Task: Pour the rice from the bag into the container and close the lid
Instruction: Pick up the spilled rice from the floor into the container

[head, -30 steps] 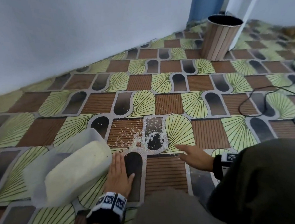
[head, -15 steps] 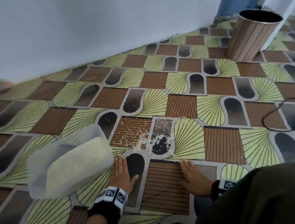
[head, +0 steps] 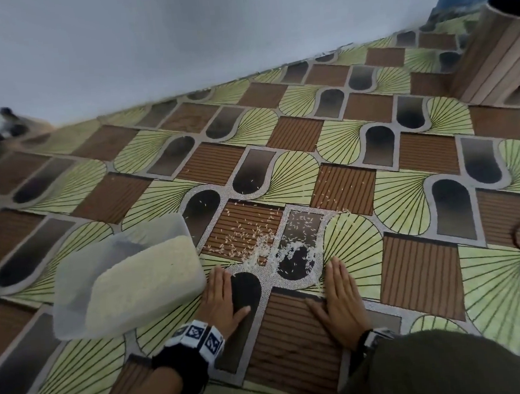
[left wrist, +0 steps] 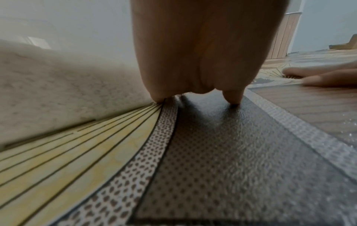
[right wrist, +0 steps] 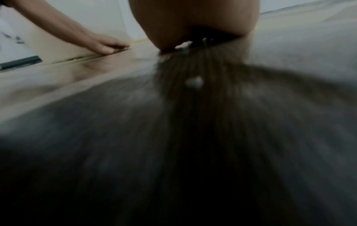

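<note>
1. Reading the spilled white rice grains [head: 276,252] on the patterned vinyl floor [head: 416,271]: pile sits just beyond both our fingertips, between them.
2. Left hand [head: 222,297] and right hand [head: 339,296] lie flat, fingers straight, apart, holding nothing.
3. Translucent plastic container of rice [head: 128,283] touches the left hand's outer edge; that hand is nearer, long axis running toward the far right.

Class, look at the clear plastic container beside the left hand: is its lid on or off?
Off. The container shows an open top with the rice heaped bare inside, and no lid is visible anywhere in these views.

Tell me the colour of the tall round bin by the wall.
Light wood-look slats, dark inside; head view shows it best.
</note>
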### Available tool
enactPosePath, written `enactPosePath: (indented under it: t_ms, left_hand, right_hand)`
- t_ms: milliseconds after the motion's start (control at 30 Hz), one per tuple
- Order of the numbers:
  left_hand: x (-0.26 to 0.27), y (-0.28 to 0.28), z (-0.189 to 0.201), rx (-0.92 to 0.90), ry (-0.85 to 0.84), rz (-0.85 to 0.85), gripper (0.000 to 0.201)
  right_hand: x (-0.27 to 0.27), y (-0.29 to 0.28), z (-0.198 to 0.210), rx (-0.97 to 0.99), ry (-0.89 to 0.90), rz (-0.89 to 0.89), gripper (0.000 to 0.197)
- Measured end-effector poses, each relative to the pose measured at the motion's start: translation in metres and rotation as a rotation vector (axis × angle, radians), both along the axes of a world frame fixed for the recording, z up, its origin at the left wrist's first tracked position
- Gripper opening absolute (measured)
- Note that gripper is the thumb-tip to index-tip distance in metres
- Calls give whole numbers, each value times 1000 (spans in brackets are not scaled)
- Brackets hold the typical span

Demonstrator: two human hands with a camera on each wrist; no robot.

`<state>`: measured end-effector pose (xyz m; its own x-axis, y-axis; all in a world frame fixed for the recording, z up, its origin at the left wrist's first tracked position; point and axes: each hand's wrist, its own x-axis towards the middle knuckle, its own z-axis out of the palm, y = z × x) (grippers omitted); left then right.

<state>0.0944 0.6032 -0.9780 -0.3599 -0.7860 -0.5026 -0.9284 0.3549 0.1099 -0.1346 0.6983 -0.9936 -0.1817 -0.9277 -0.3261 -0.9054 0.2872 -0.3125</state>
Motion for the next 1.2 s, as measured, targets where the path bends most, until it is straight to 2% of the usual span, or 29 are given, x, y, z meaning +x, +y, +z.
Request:
enactPosePath:
  t_ms: [133, 300, 333, 400, 467, 500, 567, 633, 767, 900, 967, 1067, 1200]
  left_hand:
    - [0, -1, -4, -33, 23, -2, 90]
    - [-4, -3, -8, -56, 99, 41, 103]
    - [-4, -5, -13, -13, 80, 71, 101]
    - [-4, -8, -22, -55, 80, 65, 87]
    - [-5, -12, -26, -84, 78, 26, 84]
    - [-5, -15, -24, -103, 77, 6, 85]
    - [-4, -23, -29, -165, 106, -15, 85]
    - [-3, -29, -32, -213, 159, -5, 80]
    - [-11, -36, -39, -237, 239, 88, 75]
    - [-24, -48, -34, -235, 375, 252, 95]
    - [-28, -55, -32, -228, 412, 312, 96]
    - [-30, -60, -35, -258, 401, 321, 90]
    - [-31, -61, -31, -257, 291, 237, 74]
  right_hand:
    - [0, -38, -6, -32, 52, 3, 83]
    - [14, -79, -12, -104, 37, 30, 103]
    - [17, -86, -12, -99, 41, 34, 106]
    - [19, -99, -8, -51, 34, 69, 109]
    - [13, -110, 2, -32, -14, 99, 93]
    - [5, -115, 9, -24, -82, 96, 80]
    - [-20, -124, 20, -134, -217, 32, 69]
    - [-57, -132, 25, -223, -184, -27, 66]
    - [-144, -151, 13, -174, 75, -121, 77]
    - [-183, -168, 7, -61, 81, -265, 96]
    - [-179, -177, 6, -25, 112, -189, 103]
    - [-156, -187, 3, 13, 172, 104, 111]
    - [-111, -180, -3, 3, 175, 565, 92]
